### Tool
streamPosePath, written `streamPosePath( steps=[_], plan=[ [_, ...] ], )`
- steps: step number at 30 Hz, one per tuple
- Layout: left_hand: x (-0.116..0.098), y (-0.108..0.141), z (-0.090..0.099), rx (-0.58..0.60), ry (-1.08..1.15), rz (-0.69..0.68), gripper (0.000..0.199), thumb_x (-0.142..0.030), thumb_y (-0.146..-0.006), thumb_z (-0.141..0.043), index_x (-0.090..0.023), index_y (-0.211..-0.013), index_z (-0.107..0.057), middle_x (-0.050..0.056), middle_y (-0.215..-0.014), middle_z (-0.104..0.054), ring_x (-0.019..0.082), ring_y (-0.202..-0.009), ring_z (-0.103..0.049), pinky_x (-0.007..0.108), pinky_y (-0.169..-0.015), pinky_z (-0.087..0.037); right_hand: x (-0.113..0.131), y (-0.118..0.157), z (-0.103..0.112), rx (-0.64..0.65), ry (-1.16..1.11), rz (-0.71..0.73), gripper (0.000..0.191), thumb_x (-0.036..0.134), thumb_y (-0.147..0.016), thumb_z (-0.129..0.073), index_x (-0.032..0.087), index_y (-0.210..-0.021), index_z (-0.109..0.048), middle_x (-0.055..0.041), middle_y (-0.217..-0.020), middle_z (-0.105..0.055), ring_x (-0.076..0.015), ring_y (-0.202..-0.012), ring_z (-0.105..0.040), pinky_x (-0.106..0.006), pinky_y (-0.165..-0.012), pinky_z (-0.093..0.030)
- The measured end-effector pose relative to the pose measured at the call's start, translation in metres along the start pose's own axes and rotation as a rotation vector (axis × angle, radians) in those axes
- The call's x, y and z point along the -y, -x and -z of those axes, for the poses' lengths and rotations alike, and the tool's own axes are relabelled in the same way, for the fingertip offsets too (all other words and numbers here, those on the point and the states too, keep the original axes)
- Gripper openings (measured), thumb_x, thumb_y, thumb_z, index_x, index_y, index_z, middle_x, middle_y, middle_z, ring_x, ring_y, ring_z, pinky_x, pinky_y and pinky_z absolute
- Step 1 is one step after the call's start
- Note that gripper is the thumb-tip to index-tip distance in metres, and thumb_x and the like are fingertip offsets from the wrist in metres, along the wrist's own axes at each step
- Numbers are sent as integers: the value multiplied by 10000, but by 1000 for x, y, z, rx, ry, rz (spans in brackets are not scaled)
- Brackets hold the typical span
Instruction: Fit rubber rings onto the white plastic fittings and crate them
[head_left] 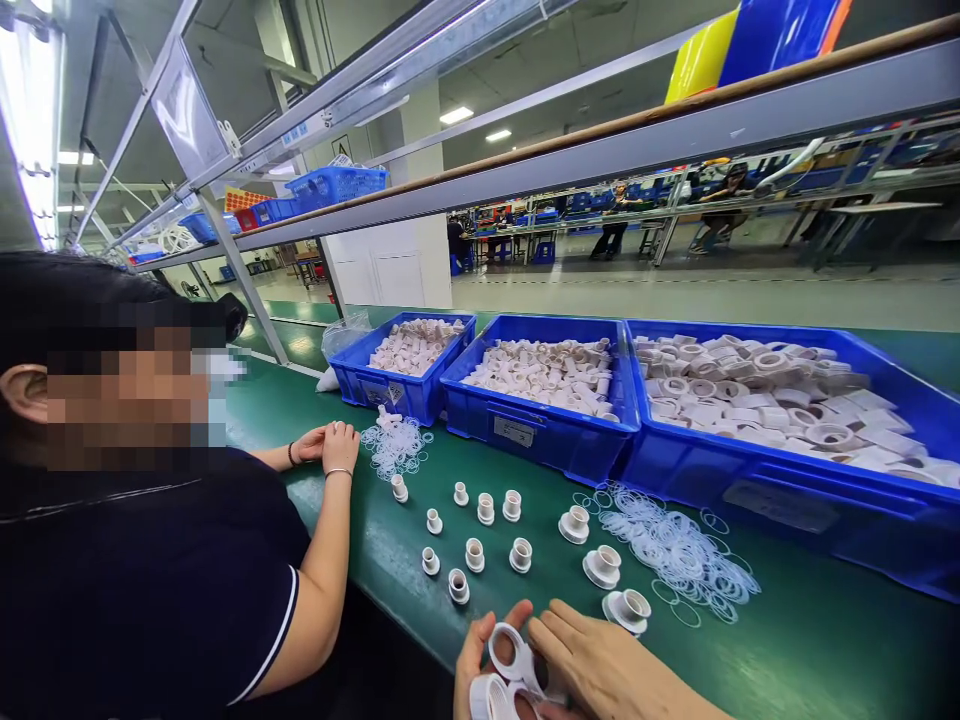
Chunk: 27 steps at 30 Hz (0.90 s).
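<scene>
White rings at six o'clock, by the counter's near edge: left hand's fingers clamped around them, right hand's bent against them, grip unclear. Probably light, stiff, smooth plastic; outer walls offer best hold.

At six o'clock, the left hand is cupping upward, digits curving toward one o'clock, while the right hand is coming in from five o'clock, back facing up, bent fingers pointing toward ten.
</scene>
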<state>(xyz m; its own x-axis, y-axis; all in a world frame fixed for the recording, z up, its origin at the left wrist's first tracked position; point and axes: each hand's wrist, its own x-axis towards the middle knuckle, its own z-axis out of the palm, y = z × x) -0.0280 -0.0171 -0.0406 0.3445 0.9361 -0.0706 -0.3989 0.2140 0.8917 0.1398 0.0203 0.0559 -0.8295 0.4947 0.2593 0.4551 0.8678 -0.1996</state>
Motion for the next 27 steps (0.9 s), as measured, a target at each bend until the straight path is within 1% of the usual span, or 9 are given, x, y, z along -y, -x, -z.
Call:
streamPosePath(
  steps=[4, 6, 10, 13, 16, 20, 23, 25, 27],
  plan=[
    [2, 7, -7, 93, 515, 128, 458, -702, -767, -502, -499, -1137, -680, -88, -1269, -675, 279, -1233, -597, 488, -903, -533, -18, -8, 39, 71, -406, -159, 292, 228, -906, -541, 258, -1196, -554, -48, -1035, -649, -170, -824, -648, -269, -728, -530],
    [-8, 18, -12, 135, 706, 194, 443, -629, -799, -555, -450, -1188, -666, -90, -1305, -651, 229, -1314, -529, 421, -989, -479, -36, -13, 50, 0, -468, -261, 202, 294, -974, -477, 275, -1157, -559, -45, -1073, -635, -170, -882, -638, -288, -785, -524],
    [-19, 32, -18, 144, 900, 192, 437, -523, -858, -553, -310, -1222, -671, -8, -1259, -692, 236, -1217, -599, 375, -926, -478, -73, -21, 27, -130, -333, -311, 151, 381, -978, -503, 243, -927, -538, -54, -1068, -637, -208, -937, -615, -351, -811, -508],
    [-13, 31, -19, 81, 961, 181, 440, -512, -851, -559, -277, -1201, -686, 32, -1222, -713, 258, -1149, -637, 379, -862, -488, -85, -24, -6, -19, -200, -196, 99, 315, -977, -504, 231, -979, -557, -64, -1035, -648, -214, -908, -618, -357, -780, -511],
    [-12, 28, -20, 78, 989, 190, 439, -501, -848, -576, -264, -1203, -683, 38, -1218, -715, 262, -1152, -633, 393, -859, -493, -87, -25, -22, 96, -9, -113, 55, 243, -928, -567, 196, -947, -587, -75, -927, -669, -249, -864, -619, -381, -733, -512],
    [-26, 27, -24, 88, 1028, 212, 420, -478, -873, -573, -253, -1211, -678, 36, -1234, -706, 254, -1186, -611, 412, -909, -489, -95, -12, -17, 18, 186, -21, 152, 279, -968, -526, 189, -882, -613, -113, -1055, -649, -270, -927, -602, -414, -772, -498],
    [-40, 26, -33, 4, 1063, 220, 433, -478, -863, -581, -234, -1207, -682, 50, -1205, -719, 259, -1155, -625, 412, -895, -498, -102, 4, -6, -73, 319, 22, 316, 238, -1011, -370, 193, -789, -590, -92, -852, -634, -258, -798, -593, -403, -701, -480],
    [-46, 23, -40, -81, 1064, 242, 433, -478, -871, -562, -216, -1192, -689, 67, -1170, -731, 266, -1116, -643, 410, -869, -503, -95, 11, 4, -137, 354, 12, 314, 226, -1010, -347, 193, -799, -577, -81, -783, -619, -252, -752, -586, -391, -671, -471],
    [-50, 18, -47, -160, 1050, 270, 441, -490, -885, -534, -202, -1179, -692, 81, -1131, -741, 270, -1075, -661, 403, -839, -507, -75, 13, 17, -193, 300, -15, 253, 252, -1011, -387, 191, -862, -581, -88, -849, -644, -243, -779, -598, -374, -680, -480]
  ],
)
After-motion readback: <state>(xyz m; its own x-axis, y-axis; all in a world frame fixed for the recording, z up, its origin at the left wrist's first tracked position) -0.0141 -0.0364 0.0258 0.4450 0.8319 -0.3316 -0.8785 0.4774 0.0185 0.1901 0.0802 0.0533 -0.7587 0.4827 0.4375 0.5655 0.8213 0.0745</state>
